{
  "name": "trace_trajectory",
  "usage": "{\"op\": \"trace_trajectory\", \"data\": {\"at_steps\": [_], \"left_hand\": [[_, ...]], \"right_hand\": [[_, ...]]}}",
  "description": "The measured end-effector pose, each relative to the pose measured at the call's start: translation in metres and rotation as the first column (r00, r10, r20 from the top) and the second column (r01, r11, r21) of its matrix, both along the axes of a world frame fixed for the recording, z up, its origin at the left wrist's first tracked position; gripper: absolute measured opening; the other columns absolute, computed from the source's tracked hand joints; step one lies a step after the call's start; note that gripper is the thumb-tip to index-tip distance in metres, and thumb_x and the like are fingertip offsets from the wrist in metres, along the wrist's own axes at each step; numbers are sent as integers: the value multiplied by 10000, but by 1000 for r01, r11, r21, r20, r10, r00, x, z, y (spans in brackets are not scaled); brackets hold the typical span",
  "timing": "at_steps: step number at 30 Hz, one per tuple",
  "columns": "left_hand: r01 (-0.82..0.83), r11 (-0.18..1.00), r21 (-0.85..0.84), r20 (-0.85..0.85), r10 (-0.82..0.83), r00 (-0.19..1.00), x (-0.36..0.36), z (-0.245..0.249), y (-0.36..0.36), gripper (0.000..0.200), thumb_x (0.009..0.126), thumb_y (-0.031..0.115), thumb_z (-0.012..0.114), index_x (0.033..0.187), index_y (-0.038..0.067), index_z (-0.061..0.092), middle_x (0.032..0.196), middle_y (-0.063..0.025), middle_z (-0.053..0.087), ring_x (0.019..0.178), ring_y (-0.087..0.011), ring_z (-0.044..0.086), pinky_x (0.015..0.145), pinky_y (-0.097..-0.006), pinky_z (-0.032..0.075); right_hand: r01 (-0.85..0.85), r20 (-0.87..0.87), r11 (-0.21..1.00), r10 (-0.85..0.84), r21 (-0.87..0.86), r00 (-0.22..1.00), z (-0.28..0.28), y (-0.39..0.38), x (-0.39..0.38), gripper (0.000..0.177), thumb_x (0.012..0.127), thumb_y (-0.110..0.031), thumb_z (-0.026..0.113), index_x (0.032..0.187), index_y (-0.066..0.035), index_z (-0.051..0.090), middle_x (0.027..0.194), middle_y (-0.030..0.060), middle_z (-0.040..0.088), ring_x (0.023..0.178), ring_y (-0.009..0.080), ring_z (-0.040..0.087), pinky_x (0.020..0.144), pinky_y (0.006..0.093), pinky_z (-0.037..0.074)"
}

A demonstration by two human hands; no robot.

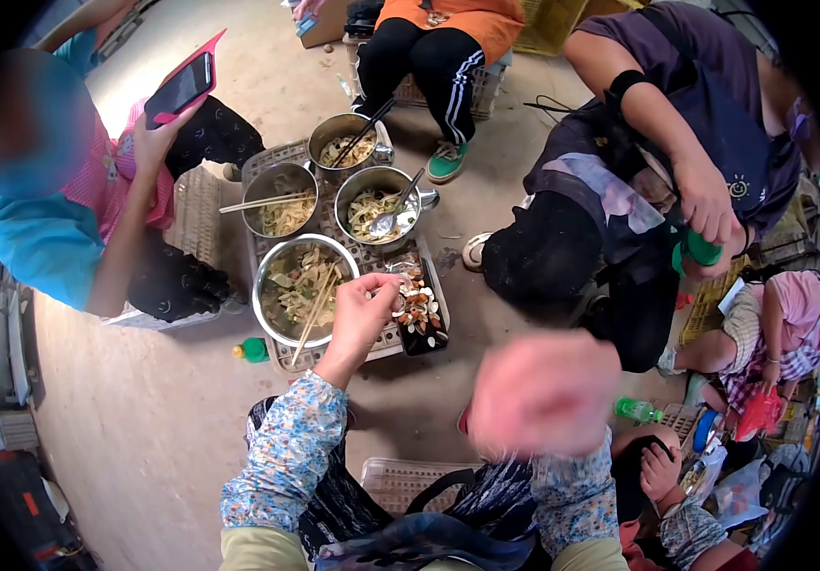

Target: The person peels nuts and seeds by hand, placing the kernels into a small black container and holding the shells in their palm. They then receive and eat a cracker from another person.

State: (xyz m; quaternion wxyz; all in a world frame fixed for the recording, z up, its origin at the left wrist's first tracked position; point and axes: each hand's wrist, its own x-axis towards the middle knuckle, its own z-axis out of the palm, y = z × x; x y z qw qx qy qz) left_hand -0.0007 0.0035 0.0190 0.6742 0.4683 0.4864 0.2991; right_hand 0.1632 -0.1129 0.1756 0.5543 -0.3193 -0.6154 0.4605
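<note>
"Grip's pinched together on the left hand (362,317), by the left edge of the dark tray (423,344). Holding anything?"

"Can't tell. White and brown pieces (419,306) lie in that tray, just right of the big metal bowl (260,293)."

"And the right hand (548,395)?"

"Raised above the lap, too blurred to say whether its grip's apart or together."

"Chopsticks (318,309)?"

"Resting in that bowl, across its near rim. Bowl and tray share the slotted surface (270,154)."
</note>
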Motion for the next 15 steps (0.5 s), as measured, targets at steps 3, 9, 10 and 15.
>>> {"op": "trace_trajectory", "data": {"at_steps": [3, 9, 10, 15], "left_hand": [[2, 1000, -22, 6, -2, 1000, 2, -9, 0, 183, 866, 159, 613, 938, -8, 625, 664, 12, 571, 524, -19, 461, 453, -146, 324], [-14, 1000, -6, -49, 14, 999, 6, 1, -3, 141, 845, 153, 656, 897, 27, 620, 645, 16, 566, 500, -14, 439, 443, -151, 311], [26, 1000, -14, -62, -27, 998, 5, 4, -4, 162, 881, 174, 610, 892, 13, 597, 721, -11, 585, 548, -10, 455, 448, -147, 299], [192, 793, -578, 623, 277, 731, 2, 2, 0, 452, 979, 281, 366, 1219, -90, 460, 1153, -200, 547, 1013, -199, 559, 865, -277, 502]], "right_hand": [[-189, -125, 956, 221, 225, 967, 26, -11, -10, 130, 729, -92, 722, 849, -63, 684, 763, 46, 661, 659, 198, 632, 579, 278, 499], [-195, -289, 926, 292, 323, 911, 40, -22, -19, 129, 768, -60, 674, 820, 58, 682, 776, 148, 648, 630, 236, 628, 527, 304, 478], [-195, -288, 926, 293, 324, 912, 38, -21, -17, 129, 768, -60, 674, 820, 58, 682, 776, 148, 648, 630, 236, 628, 527, 304, 478], [441, 291, 896, -434, 47, 852, 0, 9, -2, 130, 751, -46, 677, 881, -45, 691, 781, 79, 630, 684, 167, 611, 595, 272, 476]]}}
